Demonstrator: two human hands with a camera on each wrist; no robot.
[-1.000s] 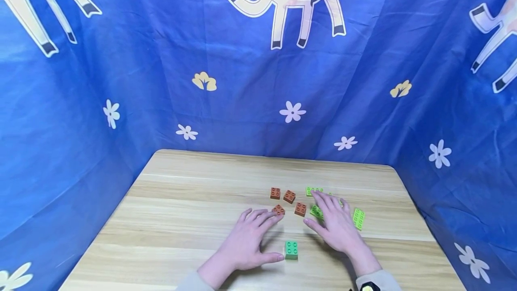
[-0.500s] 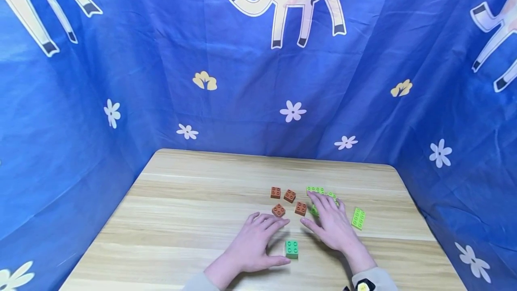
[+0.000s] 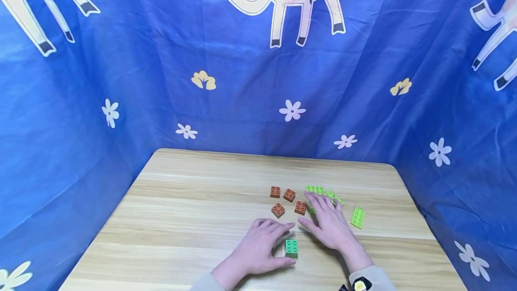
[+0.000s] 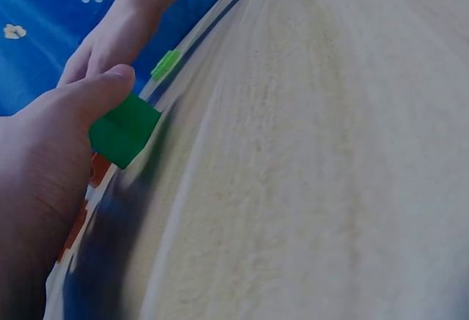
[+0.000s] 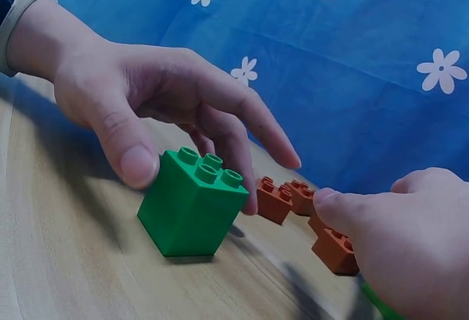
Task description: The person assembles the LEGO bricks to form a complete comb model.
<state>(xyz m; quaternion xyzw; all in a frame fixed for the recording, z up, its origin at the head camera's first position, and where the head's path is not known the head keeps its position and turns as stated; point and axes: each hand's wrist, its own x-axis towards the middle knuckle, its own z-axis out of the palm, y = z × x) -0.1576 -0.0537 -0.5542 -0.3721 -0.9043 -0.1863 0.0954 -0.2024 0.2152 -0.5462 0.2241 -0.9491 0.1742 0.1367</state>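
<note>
A tall green toy brick [image 3: 291, 248] with studs on top stands upright on the table. My left hand [image 3: 262, 248] is around it with thumb and fingers spread; in the right wrist view the left thumb [image 5: 139, 166] is beside its upper edge, and whether it touches I cannot tell. My right hand [image 3: 329, 223] lies with extended fingers over the light green bricks, partly covering a green brick [image 3: 312, 210]. Just left of its fingertips sits a reddish-brown brick [image 3: 300, 207].
More reddish-brown bricks [image 3: 278, 210] lie in a loose group ahead of my left hand. Flat light green bricks lie at the back [image 3: 315, 190] and right [image 3: 357, 217]. The wooden table [image 3: 181, 201] meets a blue printed curtain [image 3: 242, 116] behind.
My left hand has moved rightward, bringing its thumb and index finger around the tall green brick. My right hand has shifted slightly left, uncovering more of the light green bricks behind it.
</note>
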